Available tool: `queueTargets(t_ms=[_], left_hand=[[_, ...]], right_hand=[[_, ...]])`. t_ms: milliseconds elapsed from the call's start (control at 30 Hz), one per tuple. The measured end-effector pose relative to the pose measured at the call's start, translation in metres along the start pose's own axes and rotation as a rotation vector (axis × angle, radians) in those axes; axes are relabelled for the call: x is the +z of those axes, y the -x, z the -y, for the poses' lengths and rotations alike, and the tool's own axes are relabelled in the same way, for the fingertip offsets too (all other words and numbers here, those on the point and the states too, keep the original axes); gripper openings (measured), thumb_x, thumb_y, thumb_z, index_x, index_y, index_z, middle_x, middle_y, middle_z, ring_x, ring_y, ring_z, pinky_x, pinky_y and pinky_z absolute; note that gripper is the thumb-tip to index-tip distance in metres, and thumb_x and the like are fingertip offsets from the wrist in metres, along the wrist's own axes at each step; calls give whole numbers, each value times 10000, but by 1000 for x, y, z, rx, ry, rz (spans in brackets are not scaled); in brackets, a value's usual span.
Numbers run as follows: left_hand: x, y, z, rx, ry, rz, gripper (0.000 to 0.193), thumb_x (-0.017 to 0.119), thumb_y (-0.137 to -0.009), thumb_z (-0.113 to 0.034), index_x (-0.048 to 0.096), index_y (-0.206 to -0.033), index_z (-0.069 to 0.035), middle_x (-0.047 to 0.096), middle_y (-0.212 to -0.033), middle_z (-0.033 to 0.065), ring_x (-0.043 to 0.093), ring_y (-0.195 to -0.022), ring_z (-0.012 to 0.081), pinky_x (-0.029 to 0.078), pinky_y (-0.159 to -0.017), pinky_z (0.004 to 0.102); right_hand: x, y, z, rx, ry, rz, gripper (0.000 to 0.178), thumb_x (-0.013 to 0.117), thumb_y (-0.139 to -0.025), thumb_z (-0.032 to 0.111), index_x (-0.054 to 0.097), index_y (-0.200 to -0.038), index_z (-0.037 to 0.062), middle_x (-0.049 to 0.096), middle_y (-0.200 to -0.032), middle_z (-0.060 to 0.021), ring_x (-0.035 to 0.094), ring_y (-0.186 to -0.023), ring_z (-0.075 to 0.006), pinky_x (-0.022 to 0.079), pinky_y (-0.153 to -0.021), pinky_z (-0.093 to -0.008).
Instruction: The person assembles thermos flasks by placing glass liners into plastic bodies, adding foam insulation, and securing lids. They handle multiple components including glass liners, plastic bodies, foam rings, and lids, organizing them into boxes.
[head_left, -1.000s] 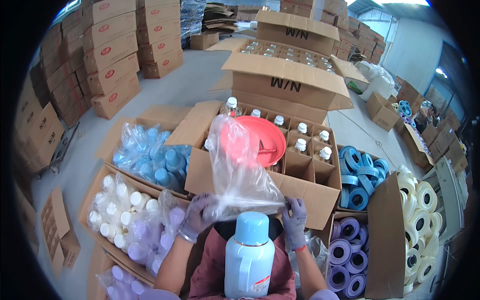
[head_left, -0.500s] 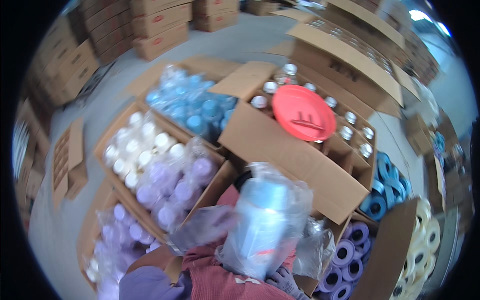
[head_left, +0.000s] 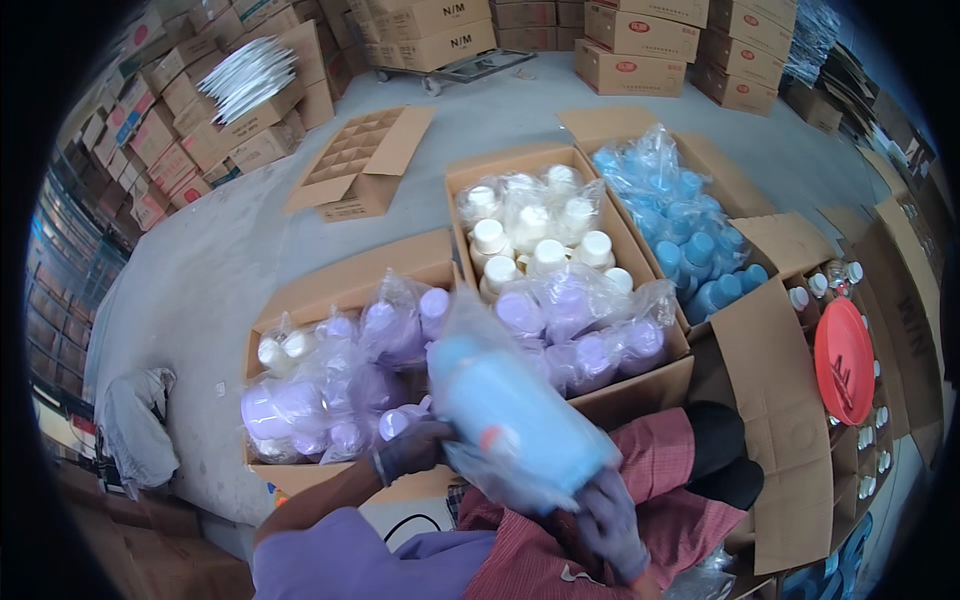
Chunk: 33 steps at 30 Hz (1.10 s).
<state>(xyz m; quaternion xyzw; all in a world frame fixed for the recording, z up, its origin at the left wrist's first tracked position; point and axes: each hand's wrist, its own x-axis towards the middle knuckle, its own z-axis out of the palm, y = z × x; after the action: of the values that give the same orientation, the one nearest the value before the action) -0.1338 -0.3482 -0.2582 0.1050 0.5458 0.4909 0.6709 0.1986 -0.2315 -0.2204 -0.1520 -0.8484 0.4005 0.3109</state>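
Note:
A light blue bottle in a clear plastic bag lies tilted across my lap, smeared a little by motion. My right hand, in a grey glove, is closed on its lower right end. My left hand, also gloved, is closed at the bag's left side; part of its fingers is hard to see. Just beyond the left hand stands an open carton of purple bottles in clear bags, with a few white ones. A second carton beyond the bottle holds white bottles and purple ones.
Bagged blue bottles fill a carton at the back right. A red dish rests on a carton of silver-capped bottles at right. A divided carton stands on the floor, with stacked boxes behind. A grey cloth is at left.
My view has swung left, so the cartons and red dish appear farther right. The bagged blue bottle has tipped from upright to slanting, and my left hand has come to its left side.

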Motion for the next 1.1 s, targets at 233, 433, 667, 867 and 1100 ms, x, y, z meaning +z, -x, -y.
queueTargets(t_ms=[233, 433, 667, 867, 1100], left_hand=[[-132, 46, 41, 738, -338, -649, 195, 529, -882, -90, 612, -1015, 26, 660, -940, 129, 681, -835, 228, 591, -752, 365], [-163, -11, 74, 607, -717, -989, 226, 682, -830, -190, 642, -723, 5, 551, -506, 29, 470, -443, 116, 379, -449, 330], [-223, -33, 72, 212, -1009, -914, 324, 684, -767, -254, 639, -949, 9, 668, -782, 188, 652, -716, 284, 501, -649, 439], [-136, -50, 70, 597, -1572, -865, 318, 634, -855, -302, 628, -1067, -65, 648, -1025, 211, 631, -930, 387, 487, -842, 502], [-209, -165, 94, -49, -1905, -371, 326, 526, -932, -327, 638, -1168, -133, 643, -1198, 173, 615, -1105, 358, 483, -949, 473]], right_hand=[[72, -87, -58, -41, 196, 226, 286, 623, -844, 156, 617, -1109, 47, 600, -1158, -145, 565, -1095, -342, 452, -939, -459], [47, -34, -90, 295, 161, 178, 295, 618, -873, 159, 625, -1147, 50, 628, -1121, -155, 591, -1042, -359, 476, -918, -435], [46, -30, -76, 297, 203, 126, 265, 616, -874, 172, 646, -1111, 58, 641, -1097, -139, 600, -1016, -339, 481, -895, -428], [53, -24, -79, 293, 295, 102, 272, 621, -868, 178, 645, -1116, 70, 646, -1095, -126, 602, -1012, -333, 467, -912, -440], [59, -24, -76, 296, 377, 159, 291, 585, -885, 226, 635, -1126, 72, 635, -1131, -123, 595, -1049, -313, 453, -952, -427]])
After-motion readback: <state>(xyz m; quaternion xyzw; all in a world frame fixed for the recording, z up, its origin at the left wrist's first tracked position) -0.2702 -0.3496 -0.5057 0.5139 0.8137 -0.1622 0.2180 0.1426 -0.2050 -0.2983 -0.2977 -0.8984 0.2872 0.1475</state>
